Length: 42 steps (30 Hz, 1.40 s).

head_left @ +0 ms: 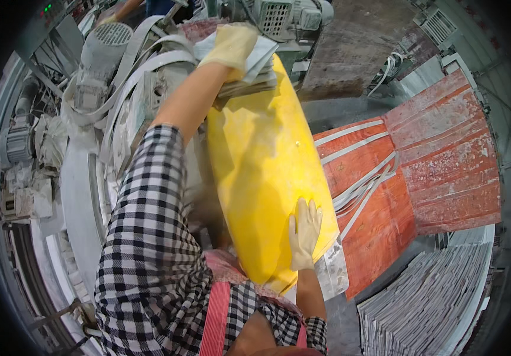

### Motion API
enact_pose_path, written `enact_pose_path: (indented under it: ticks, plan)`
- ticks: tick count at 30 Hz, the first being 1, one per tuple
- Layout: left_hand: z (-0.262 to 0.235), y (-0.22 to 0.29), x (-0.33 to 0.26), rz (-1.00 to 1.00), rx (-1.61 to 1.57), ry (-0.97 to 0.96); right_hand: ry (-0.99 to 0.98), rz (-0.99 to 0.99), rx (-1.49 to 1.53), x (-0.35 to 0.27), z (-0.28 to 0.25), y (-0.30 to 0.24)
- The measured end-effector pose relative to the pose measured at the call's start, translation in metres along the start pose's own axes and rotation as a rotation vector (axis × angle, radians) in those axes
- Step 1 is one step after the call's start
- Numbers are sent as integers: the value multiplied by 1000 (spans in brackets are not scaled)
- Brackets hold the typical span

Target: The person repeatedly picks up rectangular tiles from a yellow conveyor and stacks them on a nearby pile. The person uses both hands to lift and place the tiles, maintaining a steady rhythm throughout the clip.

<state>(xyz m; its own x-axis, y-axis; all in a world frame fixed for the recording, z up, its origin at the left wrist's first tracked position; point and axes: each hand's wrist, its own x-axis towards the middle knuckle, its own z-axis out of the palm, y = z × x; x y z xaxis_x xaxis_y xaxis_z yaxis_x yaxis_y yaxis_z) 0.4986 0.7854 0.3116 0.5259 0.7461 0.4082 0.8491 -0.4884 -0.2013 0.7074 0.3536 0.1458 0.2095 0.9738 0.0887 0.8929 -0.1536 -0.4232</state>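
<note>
A long yellow board [267, 160] slopes away in front of me, lit brightly and marked by shadows. At its far end rests a small stack of thin grey-white slabs [249, 86]. My left hand [232, 47], in a pale glove, is on top of that stack; the upper slabs [262, 56] sit askew under it. Its fingers are blurred and partly hidden, so I cannot make out their grip. Near the board's close right edge, my right hand [304, 234], also gloved, lies flat with fingers stretched out and nothing in it.
Right of the board are orange-red wooden panels [374, 219] with loose white straps [362, 190]. A large pile of thin grey slabs [424, 296] stands at the lower right. Dusty motors [110, 44] and a pale belt [143, 65] fill the left side. A brown panel [350, 47] leans behind.
</note>
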Motion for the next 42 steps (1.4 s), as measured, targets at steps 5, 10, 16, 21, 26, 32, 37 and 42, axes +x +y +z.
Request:
enact_pose_path:
  ticks: [5, 10, 16, 21, 26, 32, 37, 42]
  plan:
    - [-4, 27, 17, -573, -299, -31, 4, -1, -43, 1, 8, 5]
    - [62, 83, -18, -651, -321, -286, 38, -20, -52, 0, 8, 7]
    - [90, 85, -27, -556, -207, -298, 44, 17, -24, -2, 3, -2]
    - [94, 61, -43, -371, -334, -257, 21, 20, 1, 0, -1, -5]
    - [103, 38, -47, -377, -438, -262, 18, 3, -3, -1, 1, -2]
    - [91, 41, -49, -429, -441, -296, 29, -11, -21, -1, 5, 4]
    - [81, 43, -43, -475, -373, -386, 31, -19, -41, -2, 6, 5]
    - [103, 35, -36, -481, -360, -369, 31, -17, -38, -1, 5, 4]
